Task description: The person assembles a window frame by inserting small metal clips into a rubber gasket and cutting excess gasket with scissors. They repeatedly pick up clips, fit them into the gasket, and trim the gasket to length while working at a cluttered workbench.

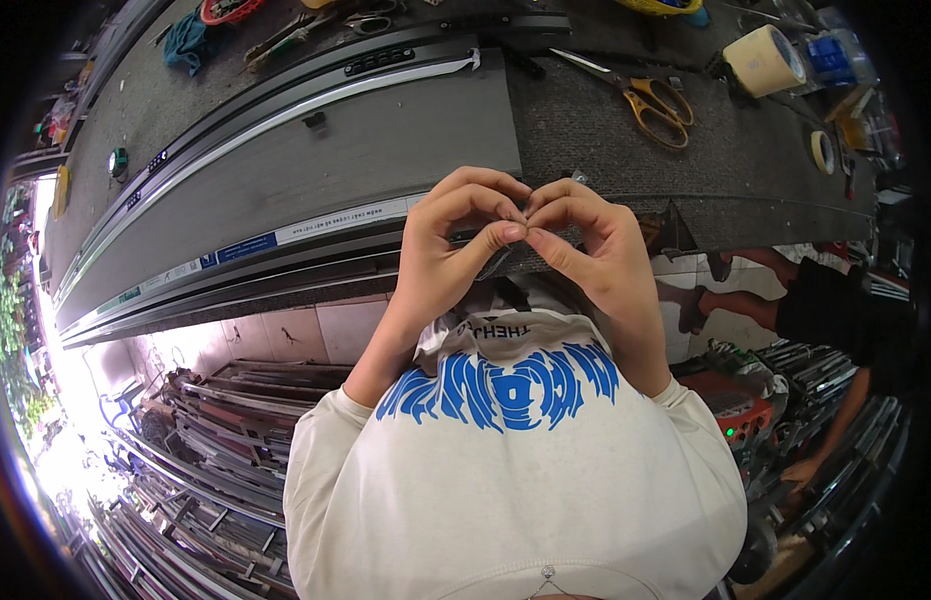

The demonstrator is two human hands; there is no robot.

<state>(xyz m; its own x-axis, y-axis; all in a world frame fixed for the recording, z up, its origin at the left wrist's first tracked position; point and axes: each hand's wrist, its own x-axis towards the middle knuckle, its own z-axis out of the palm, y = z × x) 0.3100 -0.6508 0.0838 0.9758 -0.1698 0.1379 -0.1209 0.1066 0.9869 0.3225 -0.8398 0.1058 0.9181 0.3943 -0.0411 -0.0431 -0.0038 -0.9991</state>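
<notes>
In the head view, the left hand (426,248) and right hand (618,246) meet tip to tip, thumbs and forefingers seemingly pinching a small piece (526,212), mostly hidden, in front of the shirt by the grey panel's (426,125) near edge. The step looks like fine fingertip work; the next move probably calls for steady pinches and small, controlled finger shifts.

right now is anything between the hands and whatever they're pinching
Nothing visible: the left hand and right hand meet at the fingertips, directly on a tiny piece too small to identify. The yellow-handled scissors lie clear of them.
</notes>
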